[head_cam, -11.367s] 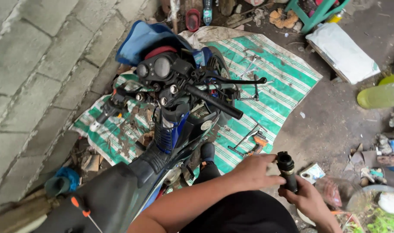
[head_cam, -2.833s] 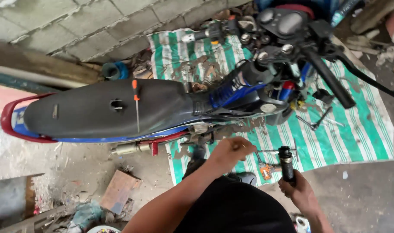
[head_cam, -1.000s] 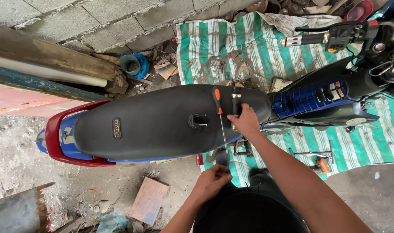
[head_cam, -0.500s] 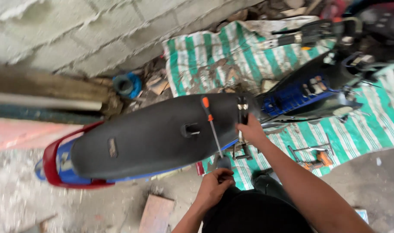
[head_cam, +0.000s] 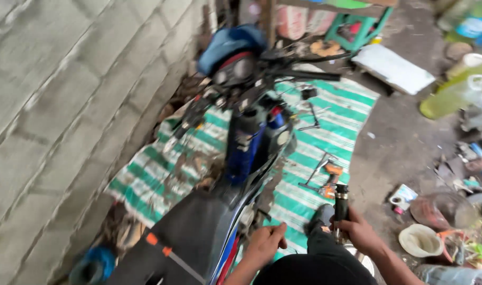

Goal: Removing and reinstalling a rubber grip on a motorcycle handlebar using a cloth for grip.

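Head view shows the right hand (head_cam: 361, 235) wrapped around a black cylindrical part (head_cam: 341, 203) (held upright, off the bike), the left hand (head_cam: 265, 244) loosely curled beside the motorcycle (head_cam: 241, 158) frame, so refitting looks not yet done.

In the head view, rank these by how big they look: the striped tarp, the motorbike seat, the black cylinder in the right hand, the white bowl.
1. striped tarp
2. motorbike seat, cut by the frame edge
3. white bowl and black cylinder in the right hand: alike, not ranked
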